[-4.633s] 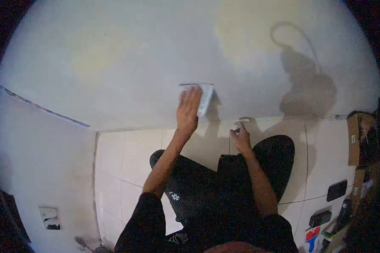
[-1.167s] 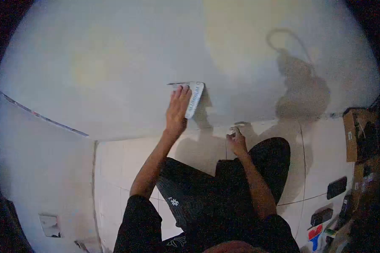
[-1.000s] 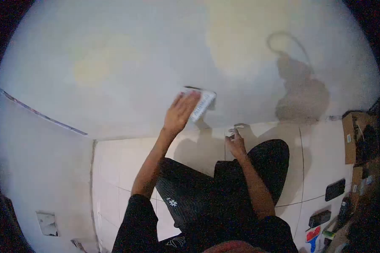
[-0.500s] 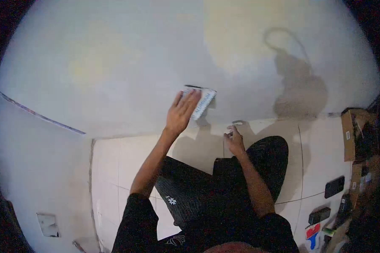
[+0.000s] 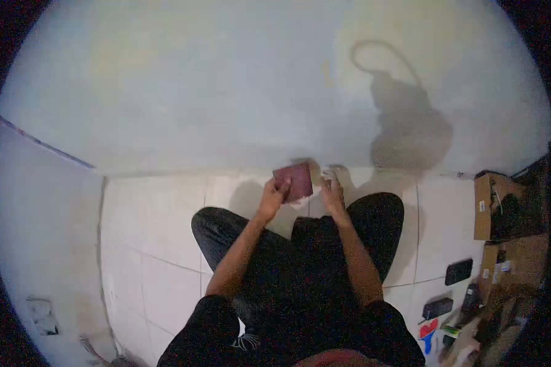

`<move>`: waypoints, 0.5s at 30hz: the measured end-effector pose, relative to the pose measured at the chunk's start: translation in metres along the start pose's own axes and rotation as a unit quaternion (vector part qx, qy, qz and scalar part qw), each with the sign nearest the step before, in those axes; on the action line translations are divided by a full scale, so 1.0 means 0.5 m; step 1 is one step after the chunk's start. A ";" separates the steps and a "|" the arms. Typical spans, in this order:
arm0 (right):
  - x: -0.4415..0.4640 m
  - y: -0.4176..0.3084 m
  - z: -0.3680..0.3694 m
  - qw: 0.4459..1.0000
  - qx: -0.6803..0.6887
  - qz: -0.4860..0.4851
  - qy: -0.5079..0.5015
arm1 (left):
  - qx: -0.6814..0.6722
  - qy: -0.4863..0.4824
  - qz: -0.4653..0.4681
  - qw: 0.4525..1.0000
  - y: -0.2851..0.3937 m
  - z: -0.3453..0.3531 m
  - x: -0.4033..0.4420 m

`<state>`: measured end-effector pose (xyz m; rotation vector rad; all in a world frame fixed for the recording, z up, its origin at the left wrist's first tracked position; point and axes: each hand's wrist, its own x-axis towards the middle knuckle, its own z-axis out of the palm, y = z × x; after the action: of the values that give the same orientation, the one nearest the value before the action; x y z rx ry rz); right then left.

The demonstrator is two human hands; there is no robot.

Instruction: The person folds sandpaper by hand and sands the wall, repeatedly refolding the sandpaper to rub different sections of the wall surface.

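Note:
A reddish-brown square of sandpaper (image 5: 296,181) is held by its left edge in my left hand (image 5: 273,200), its coloured face turned up toward me, away from the wall. Close to its right side is my right hand (image 5: 332,194), fingers bent; whether a small thing sits between them is too blurred to tell. Both hands are over the tiled floor, just in front of the foot of the pale wall (image 5: 239,110), which has yellowish patches.
Cardboard boxes (image 5: 482,214) stand at the right by the wall. Below them on the floor (image 5: 159,214) lie a black phone-like object (image 5: 458,272), a dark case (image 5: 437,309) and a red-and-blue scraper (image 5: 428,335). A small picture (image 5: 44,318) is at the lower left.
My left hand has come down off the wall with the sheet, which has turned from its white printed side to its reddish-brown face. The view has shifted, and both hands are now nearer each other.

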<state>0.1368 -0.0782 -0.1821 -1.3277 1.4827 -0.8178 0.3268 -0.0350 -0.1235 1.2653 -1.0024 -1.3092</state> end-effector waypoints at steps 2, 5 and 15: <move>0.009 0.033 -0.003 1.000 0.008 -0.014 -0.023 | -0.047 0.013 -0.026 0.998 0.030 0.020 -0.010; -0.012 -0.023 -0.037 0.996 0.056 -0.003 -0.072 | -0.110 0.015 -0.054 0.992 0.013 0.024 0.015; -0.030 -0.063 -0.037 0.974 0.217 0.028 -0.054 | -0.004 0.029 -0.060 0.998 -0.006 0.025 0.022</move>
<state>0.1296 -0.0716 -0.1439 -0.9810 1.1668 -0.9527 0.3147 -0.0464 -0.1267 1.3665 -0.8906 -1.3589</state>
